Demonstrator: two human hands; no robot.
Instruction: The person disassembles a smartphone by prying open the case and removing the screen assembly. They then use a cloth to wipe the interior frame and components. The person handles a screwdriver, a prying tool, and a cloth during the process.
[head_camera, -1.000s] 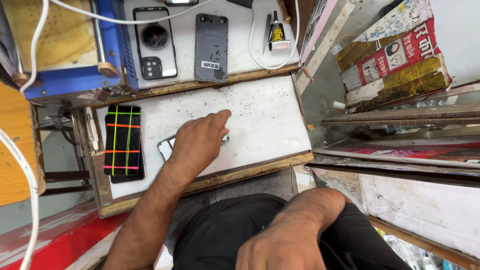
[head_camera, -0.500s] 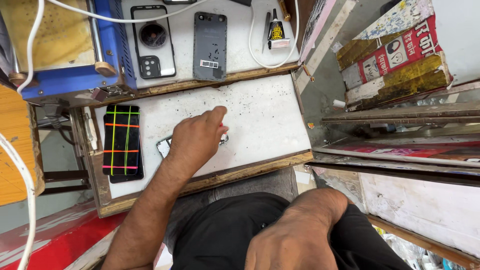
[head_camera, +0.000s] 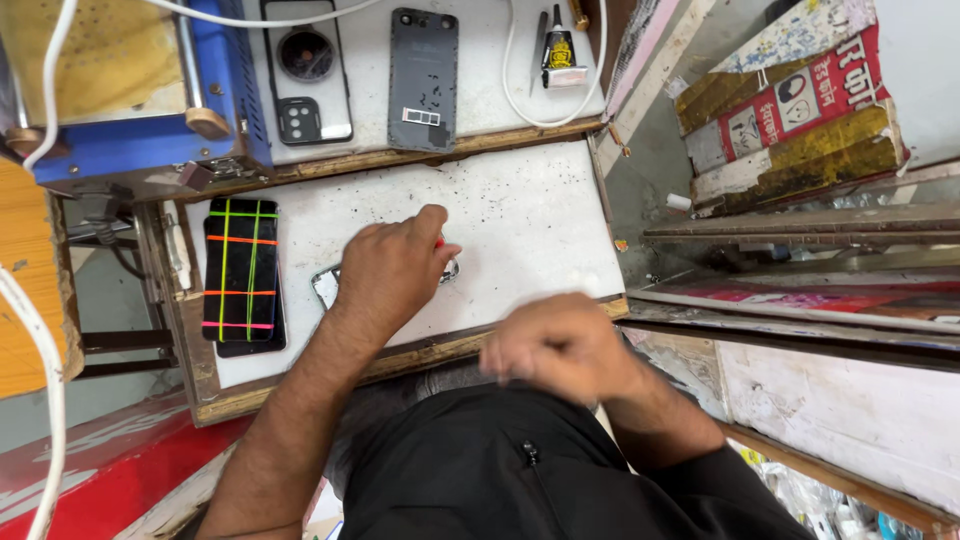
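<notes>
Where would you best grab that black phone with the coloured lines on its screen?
Probably by its two long edges, coming down from above. The black phone lies flat, screen up, on the white worktop with its sides bare; the left hand rests apart from it, to its right. A pinch across the narrow width looks easiest.

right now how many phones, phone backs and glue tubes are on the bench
phones: 2, one with coloured lines, one under the left hand
phone backs: 2, black and grey
glue tubes: 1
total: 5

L hand (head_camera: 392, 270) on small flat part (head_camera: 327, 285), white worktop (head_camera: 520, 215); R hand (head_camera: 560, 345) blurred, near lap.
</notes>
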